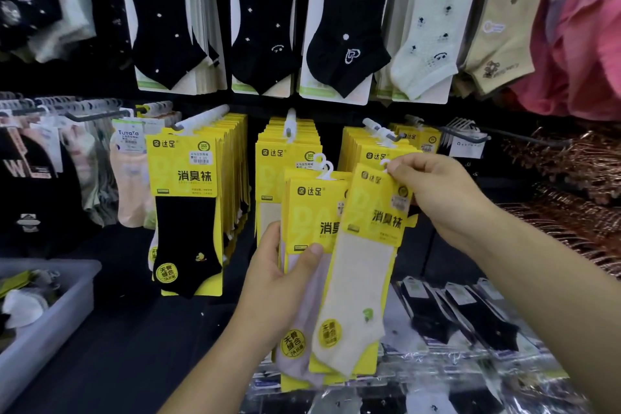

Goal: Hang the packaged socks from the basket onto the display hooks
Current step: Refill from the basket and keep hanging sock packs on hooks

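Sitting well left of both hands, the basket (67,309) has loose socks in it. The left hand (279,282) grips a small stack of yellow packs (316,208), thumb curled across the front. Just right of it, the right hand (440,191) pinches the top of a cream sock pack (363,262) beside its white hanger (385,163). The display hook (383,133) juts out just above those fingers. Best, I think, to raise the hanger loop level with the hook's tip, square it, then slide it back.
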Action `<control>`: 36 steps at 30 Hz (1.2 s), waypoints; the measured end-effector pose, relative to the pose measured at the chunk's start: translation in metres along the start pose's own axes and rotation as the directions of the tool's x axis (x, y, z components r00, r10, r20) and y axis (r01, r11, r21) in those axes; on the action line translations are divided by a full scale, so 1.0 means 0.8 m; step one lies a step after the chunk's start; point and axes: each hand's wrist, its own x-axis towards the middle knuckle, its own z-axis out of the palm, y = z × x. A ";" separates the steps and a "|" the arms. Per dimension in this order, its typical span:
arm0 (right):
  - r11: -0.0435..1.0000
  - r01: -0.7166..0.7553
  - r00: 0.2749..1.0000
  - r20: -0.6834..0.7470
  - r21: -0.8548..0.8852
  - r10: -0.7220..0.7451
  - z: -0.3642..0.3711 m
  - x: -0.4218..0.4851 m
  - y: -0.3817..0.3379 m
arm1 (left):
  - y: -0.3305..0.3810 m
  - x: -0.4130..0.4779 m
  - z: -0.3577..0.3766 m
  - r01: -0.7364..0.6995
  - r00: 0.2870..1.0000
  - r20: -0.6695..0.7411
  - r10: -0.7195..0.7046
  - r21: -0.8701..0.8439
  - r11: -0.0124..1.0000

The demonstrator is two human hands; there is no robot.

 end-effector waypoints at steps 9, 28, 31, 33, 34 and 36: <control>0.990 0.061 0.978 -0.192 -0.124 -0.084 -0.021 0.038 -0.011 | 0.004 0.003 -0.012 0.039 0.999 -0.026 -0.039 0.002 0.999; 0.940 0.146 0.969 -0.148 -0.307 -0.199 0.031 -0.025 0.004 | 0.012 0.000 -0.014 0.072 0.997 -0.016 -0.072 -0.003 0.997; 0.982 0.050 0.997 0.069 -0.181 -0.038 0.052 -0.046 0.011 | 0.012 -0.001 -0.010 0.068 0.998 0.007 -0.067 -0.029 0.997; 0.993 0.046 0.997 0.071 -0.105 -0.039 0.057 -0.050 0.014 | 0.012 -0.001 -0.007 0.070 0.997 0.018 -0.070 -0.056 0.996; 0.997 0.039 0.997 0.068 -0.068 -0.034 0.058 -0.050 0.015 | 0.011 -0.001 -0.006 0.074 0.997 0.014 -0.073 -0.072 0.995; 1.000 0.008 0.998 0.062 0.018 -0.009 0.055 -0.050 0.019 | 0.011 -0.002 -0.005 0.076 0.997 0.003 -0.076 -0.083 0.994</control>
